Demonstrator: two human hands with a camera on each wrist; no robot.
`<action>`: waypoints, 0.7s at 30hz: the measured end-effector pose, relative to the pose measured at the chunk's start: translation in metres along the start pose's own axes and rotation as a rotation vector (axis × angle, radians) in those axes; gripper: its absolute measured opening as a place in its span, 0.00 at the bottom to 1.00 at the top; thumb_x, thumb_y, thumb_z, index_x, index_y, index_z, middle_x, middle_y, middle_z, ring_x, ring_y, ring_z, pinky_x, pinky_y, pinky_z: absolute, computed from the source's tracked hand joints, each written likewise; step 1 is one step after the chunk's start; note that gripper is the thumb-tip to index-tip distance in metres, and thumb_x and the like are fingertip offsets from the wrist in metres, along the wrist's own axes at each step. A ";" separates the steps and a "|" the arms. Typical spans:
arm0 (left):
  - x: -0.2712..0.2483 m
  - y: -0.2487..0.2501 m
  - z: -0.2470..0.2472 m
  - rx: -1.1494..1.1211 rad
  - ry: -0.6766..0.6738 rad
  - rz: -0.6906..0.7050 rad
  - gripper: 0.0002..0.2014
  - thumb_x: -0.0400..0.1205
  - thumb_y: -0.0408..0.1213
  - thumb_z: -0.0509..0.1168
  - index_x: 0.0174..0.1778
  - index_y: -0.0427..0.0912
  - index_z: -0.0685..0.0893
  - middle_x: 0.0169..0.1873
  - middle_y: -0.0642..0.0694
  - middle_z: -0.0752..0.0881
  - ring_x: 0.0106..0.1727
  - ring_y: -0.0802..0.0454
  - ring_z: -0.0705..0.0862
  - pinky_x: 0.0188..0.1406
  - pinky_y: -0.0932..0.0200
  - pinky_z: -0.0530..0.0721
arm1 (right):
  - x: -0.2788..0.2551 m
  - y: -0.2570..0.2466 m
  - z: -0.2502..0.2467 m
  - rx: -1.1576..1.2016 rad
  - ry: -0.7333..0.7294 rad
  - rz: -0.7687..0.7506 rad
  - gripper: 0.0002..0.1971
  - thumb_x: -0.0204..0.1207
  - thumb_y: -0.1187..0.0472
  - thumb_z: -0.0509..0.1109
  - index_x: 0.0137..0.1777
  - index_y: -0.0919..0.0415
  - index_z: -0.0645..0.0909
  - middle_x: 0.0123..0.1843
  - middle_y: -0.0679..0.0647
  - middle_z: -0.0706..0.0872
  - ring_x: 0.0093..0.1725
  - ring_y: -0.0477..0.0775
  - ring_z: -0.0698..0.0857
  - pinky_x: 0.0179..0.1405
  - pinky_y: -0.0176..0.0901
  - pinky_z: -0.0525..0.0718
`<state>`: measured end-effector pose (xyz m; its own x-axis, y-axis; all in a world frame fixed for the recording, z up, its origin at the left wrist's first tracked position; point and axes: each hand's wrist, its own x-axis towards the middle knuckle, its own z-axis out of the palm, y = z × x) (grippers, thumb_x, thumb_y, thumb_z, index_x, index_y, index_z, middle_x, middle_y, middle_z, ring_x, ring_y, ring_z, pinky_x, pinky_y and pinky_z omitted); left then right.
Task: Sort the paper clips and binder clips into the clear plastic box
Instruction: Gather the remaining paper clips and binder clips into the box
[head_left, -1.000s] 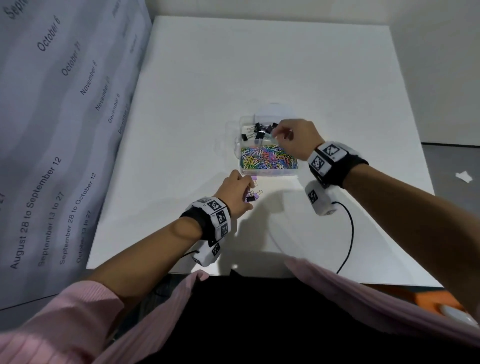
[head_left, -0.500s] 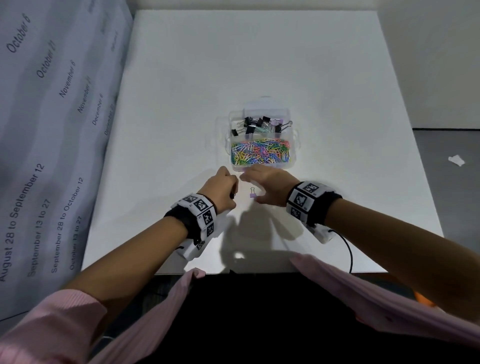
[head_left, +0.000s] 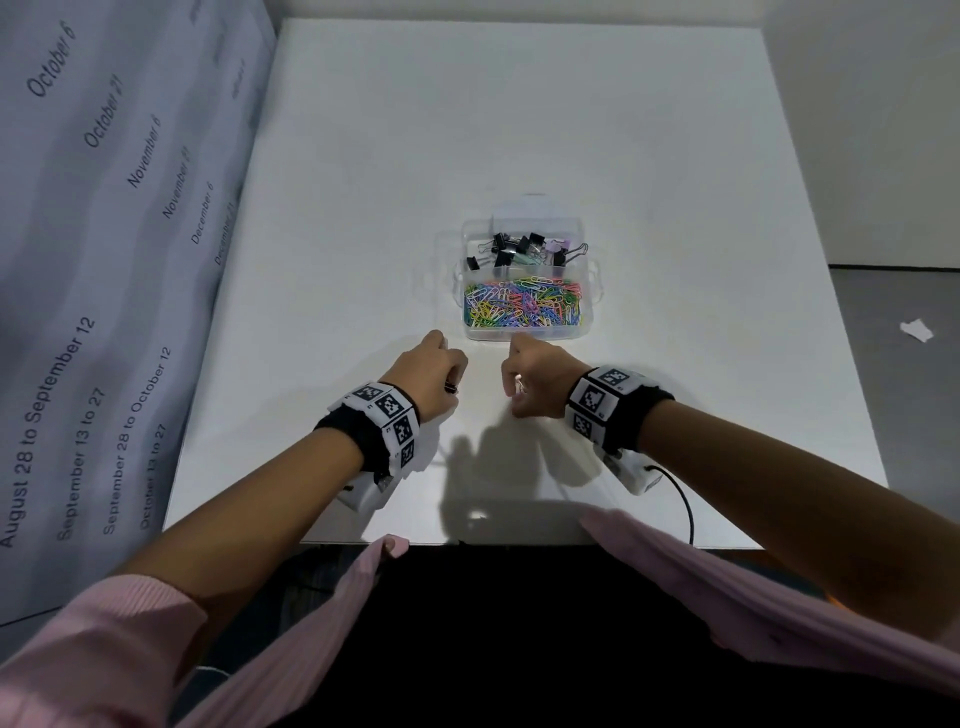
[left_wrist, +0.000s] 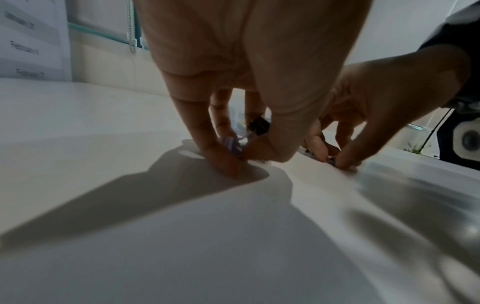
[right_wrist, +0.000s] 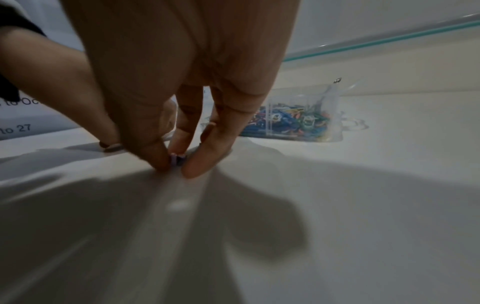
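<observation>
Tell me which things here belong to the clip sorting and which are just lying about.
Job:
clear plastic box
paper clips, near compartment
binder clips, far compartment
black binder clip in left hand
purple binder clip pinched by right hand

Lying about:
paper scrap on floor
calendar sheet

The grey printed sheet (head_left: 119, 270) hanging left of the surface reads "August 28 to September 12", "September 13 to 27", "September 28 to October 12", "October 13 to 27", "October 6", "October 21", "November" and "December 6"
</observation>
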<state>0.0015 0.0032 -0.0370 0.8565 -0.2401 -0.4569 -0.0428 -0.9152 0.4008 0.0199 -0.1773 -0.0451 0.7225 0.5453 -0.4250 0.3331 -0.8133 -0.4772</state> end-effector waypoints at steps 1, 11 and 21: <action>0.001 0.001 -0.001 -0.028 -0.004 0.000 0.06 0.68 0.29 0.66 0.34 0.45 0.78 0.43 0.47 0.70 0.41 0.39 0.80 0.43 0.51 0.81 | -0.003 -0.001 -0.001 -0.007 -0.015 0.024 0.06 0.59 0.67 0.75 0.35 0.64 0.81 0.46 0.56 0.71 0.44 0.63 0.80 0.39 0.43 0.75; 0.006 0.026 -0.016 -0.204 0.005 0.117 0.03 0.67 0.25 0.70 0.33 0.36 0.87 0.35 0.46 0.80 0.31 0.61 0.79 0.29 0.71 0.74 | -0.012 0.011 0.001 -0.181 -0.024 0.125 0.05 0.64 0.68 0.67 0.34 0.62 0.72 0.53 0.64 0.74 0.37 0.66 0.81 0.33 0.44 0.72; 0.058 0.055 -0.081 -0.438 0.274 0.114 0.04 0.74 0.26 0.68 0.38 0.38 0.86 0.47 0.48 0.79 0.30 0.59 0.84 0.22 0.76 0.78 | -0.018 0.020 0.000 0.013 0.074 0.077 0.03 0.64 0.66 0.66 0.38 0.60 0.75 0.47 0.60 0.75 0.35 0.64 0.81 0.38 0.51 0.85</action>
<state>0.0900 -0.0353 0.0228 0.9646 -0.1828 -0.1900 0.0253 -0.6532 0.7567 0.0135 -0.2035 -0.0465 0.7887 0.4640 -0.4033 0.2670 -0.8495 -0.4551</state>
